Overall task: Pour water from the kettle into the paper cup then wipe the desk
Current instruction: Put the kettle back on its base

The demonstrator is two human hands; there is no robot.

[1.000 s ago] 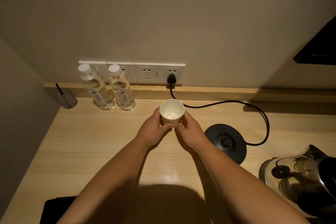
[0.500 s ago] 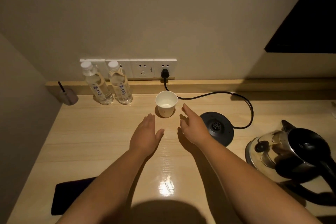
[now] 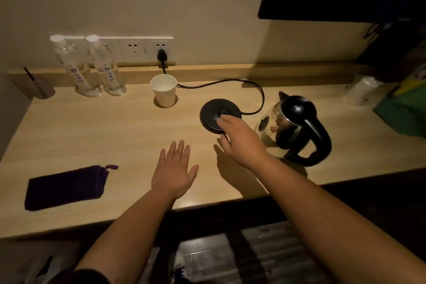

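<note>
Pale wood-grain worktop (image 3: 92,136), smooth with a faint sheen. White paper cup (image 3: 164,93), matt. Clear glass kettle (image 3: 290,127) with glossy black plastic lid and handle. Matt black plastic base (image 3: 214,112). Dark purple cloth (image 3: 65,188), rough-textured. Clear plastic bottles (image 3: 92,69).

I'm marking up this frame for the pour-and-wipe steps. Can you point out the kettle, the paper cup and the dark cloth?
kettle (image 3: 297,108): head view, on its black lid.
paper cup (image 3: 165,97): head view, on its outer wall.
dark cloth (image 3: 65,187): head view, middle of the fabric.
</note>
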